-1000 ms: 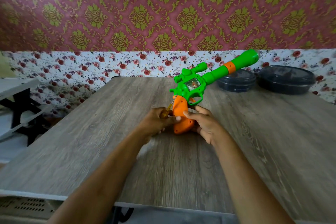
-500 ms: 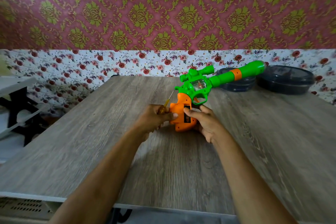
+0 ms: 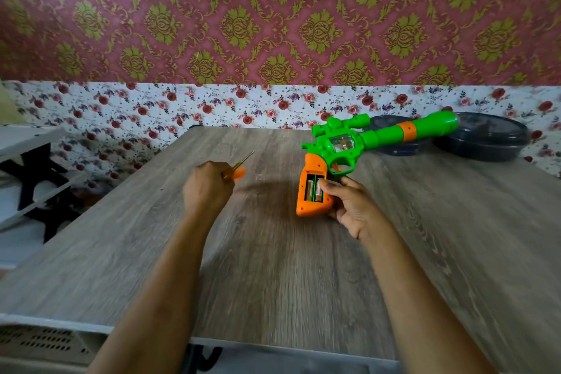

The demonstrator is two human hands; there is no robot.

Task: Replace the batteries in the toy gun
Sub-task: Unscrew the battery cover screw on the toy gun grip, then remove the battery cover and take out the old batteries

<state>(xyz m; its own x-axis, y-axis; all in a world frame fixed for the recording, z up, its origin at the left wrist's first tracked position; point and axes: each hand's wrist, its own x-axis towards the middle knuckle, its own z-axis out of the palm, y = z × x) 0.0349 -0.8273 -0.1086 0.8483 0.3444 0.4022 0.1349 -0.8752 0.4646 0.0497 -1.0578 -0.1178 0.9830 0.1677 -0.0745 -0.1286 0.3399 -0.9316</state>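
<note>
Table (image 3: 273, 267) — wood-grain top, two dark lidded containers (image 3: 482, 138) at the far right. Toy gun (image 3: 343, 146) near them, grip gripped in the right hand (image 3: 352, 206); compartment open, batteries (image 3: 314, 190) seated. Left hand (image 3: 208, 188), well apart — clenched around screwdriver (image 3: 235, 168) and orange cover (image 3: 239, 174).

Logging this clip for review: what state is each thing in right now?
Toy gun: held by its grip, battery bay open.
Batteries: two, seated in the grip.
Screwdriver: in the left hand, off the gun.
Right hand: gripping the gun.
Two dark containers: lids on.
</note>
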